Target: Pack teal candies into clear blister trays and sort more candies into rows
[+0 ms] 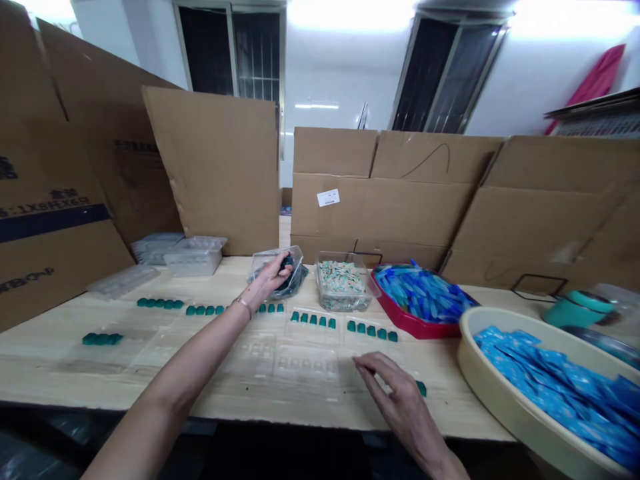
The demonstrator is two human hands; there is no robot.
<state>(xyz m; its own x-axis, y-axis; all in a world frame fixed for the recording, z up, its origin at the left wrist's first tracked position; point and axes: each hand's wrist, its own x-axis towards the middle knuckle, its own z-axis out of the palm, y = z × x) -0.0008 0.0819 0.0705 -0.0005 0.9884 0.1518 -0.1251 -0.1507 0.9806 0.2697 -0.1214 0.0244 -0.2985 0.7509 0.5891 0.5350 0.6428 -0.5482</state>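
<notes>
My left hand [280, 275] reaches into a clear plastic tub [295, 259] that leans towards me, its fingers closed round dark green pieces [287, 263]. Over the front right of the table, my right hand [395, 387] is pinched, thumb and forefinger tips close together; whether anything small sits between them I cannot make out. Partly behind that hand lies a green piece [421, 388]. Clear blister trays run in two rows. Green pieces fill slots in the back row, such as this tray's pieces [313, 320], while a nearer tray [306, 362] has bare slots.
A clear tub of small pale printed pieces [344, 279] stands beside a red tray [420, 327] of blue slim items. A cream basin [480, 373] holds blue packets. Clear containers [195, 257] stand at left. Cardboard panels [390, 200] wall the back; a teal cup [580, 308] lies right.
</notes>
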